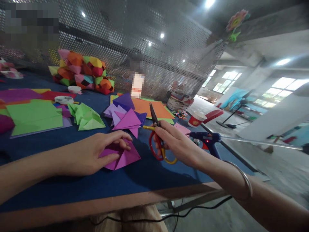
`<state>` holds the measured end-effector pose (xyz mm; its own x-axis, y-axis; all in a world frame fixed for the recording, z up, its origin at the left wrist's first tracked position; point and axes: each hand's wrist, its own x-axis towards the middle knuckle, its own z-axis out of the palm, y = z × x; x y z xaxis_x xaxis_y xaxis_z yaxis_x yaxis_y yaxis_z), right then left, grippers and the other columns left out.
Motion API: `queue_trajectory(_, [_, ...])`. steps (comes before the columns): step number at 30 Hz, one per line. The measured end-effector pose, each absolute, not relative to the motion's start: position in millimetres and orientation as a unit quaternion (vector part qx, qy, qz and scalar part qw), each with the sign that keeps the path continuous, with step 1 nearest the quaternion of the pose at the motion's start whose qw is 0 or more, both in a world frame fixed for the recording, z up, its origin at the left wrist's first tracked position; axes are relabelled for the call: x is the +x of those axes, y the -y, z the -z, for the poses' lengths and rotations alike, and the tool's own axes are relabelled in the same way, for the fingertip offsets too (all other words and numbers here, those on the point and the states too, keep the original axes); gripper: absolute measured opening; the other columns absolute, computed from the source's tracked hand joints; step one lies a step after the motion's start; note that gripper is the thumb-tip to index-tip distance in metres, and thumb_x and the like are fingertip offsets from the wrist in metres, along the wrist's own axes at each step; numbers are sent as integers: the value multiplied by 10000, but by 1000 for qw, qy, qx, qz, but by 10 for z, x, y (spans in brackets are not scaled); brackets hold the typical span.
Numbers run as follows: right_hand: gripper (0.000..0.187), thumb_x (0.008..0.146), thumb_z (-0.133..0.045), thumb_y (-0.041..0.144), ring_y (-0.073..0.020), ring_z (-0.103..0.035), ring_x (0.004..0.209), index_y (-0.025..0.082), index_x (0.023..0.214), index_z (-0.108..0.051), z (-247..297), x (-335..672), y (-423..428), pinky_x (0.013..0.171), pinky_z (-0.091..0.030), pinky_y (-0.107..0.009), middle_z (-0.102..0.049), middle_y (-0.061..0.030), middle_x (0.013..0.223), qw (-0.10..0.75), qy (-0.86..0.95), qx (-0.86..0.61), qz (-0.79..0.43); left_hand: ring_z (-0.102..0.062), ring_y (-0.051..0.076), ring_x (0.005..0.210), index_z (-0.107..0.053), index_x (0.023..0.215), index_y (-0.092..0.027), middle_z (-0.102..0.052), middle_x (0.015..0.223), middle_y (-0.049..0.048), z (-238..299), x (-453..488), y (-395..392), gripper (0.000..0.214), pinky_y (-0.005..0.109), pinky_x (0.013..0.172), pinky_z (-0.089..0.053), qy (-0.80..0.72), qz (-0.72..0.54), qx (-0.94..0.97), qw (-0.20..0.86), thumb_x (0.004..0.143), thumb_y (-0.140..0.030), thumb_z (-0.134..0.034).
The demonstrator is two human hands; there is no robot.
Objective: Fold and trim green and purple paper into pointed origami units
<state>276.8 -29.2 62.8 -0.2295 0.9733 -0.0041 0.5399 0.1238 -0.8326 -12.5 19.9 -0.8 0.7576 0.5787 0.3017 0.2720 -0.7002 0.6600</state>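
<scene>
My right hand [172,137] grips scissors [154,116] with one red and one yellow handle loop, dark blades apart and pointing away from me. A short yellow piece [148,128] sticks out by its fingers; I cannot tell whether it belongs to the scissors. My left hand [108,148] rests over a folded magenta paper [127,158], its fingers loosely bent and thumb apart, covering part of the sheet. Just beyond lie folded pink and purple paper pieces [127,119]. A folded light-green paper piece [88,119] sits to their left.
Flat coloured sheets [33,117] and a tape roll [64,100] lie left. Paper balls [84,69] are stacked at the back. A blue glue gun [210,140] with a red light, a paper cup [196,119] and a basket [180,101] stand right. A cable [149,221] hangs below the edge.
</scene>
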Motion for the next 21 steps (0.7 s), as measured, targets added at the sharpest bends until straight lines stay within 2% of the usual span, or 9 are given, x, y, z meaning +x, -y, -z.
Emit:
queue_trajectory(2, [297,1182,-432,434,-215,-646,676,295,922,-465,-658,2866,326,652,-475,-350,-644,4,770,251,749,-572,-219,-861,256,1220,-679,1528,-342,-898,1333,19,3,-106,-177,458,337,1096,-655,-243,-254,878,324,1079,-290,-609])
queue_trajectory(4, [226,1162,-474,336,-254,-680,823,281,944,-496,-660,2949,343,741,-464,-376,-711,-65,909,216,776,-589,-66,-842,258,1269,-688,1515,-342,-880,1376,18,-2,-85,-163,435,341,1111,-644,-260,-272,869,323,1091,-316,-598])
queue_trajectory(6, [155,1154,-487,250,-302,-722,959,249,1019,-564,-637,2988,343,786,-461,-391,-750,-141,1052,159,773,-614,16,-827,285,1294,-716,1462,-312,-865,1394,45,-18,-65,-172,397,366,1090,-649,-297,-305,859,286,1098,-432,-610])
queue_trajectory(9, [195,1185,-470,211,-358,-769,1063,178,1154,-660,-583,2948,319,780,-469,-398,-768,-215,1167,61,750,-656,52,-842,348,1171,-754,1319,-235,-869,1311,128,-72,-48,-217,498,442,967,-671,-378,-329,835,226,1067,-629,-582])
queue_trajectory(12, [263,1212,-463,209,-368,-789,1117,128,1265,-707,-525,2838,290,802,-496,-401,-774,-238,1243,8,745,-664,66,-844,356,1062,-749,1292,-196,-863,1280,169,-136,-52,-252,549,467,873,-659,-423,-329,818,211,1038,-625,-521])
queue_trajectory(15, [286,1218,-486,224,-379,-792,1175,110,1305,-733,-477,2720,274,874,-541,-420,-770,-242,1293,-20,749,-658,66,-827,318,958,-761,1262,-198,-872,1231,153,-160,-62,-261,530,433,811,-633,-430,-339,813,200,1031,-605,-514])
queue_trajectory(18, [285,1202,-594,316,-424,-757,1297,111,1333,-742,-466,2615,266,1041,-564,-493,-751,-254,1376,1,761,-643,83,-771,280,801,-778,1214,-210,-878,1133,126,-145,-62,-274,505,408,726,-589,-437,-353,806,187,1026,-601,-519])
queue_trajectory(21, [300,1191,-619,317,-415,-724,1377,140,1420,-699,-494,2498,225,1143,-547,-538,-737,-240,1458,82,802,-587,72,-750,276,763,-782,1199,-217,-875,1120,122,-132,-59,-290,474,405,705,-571,-436,-363,803,181,1028,-579,-529])
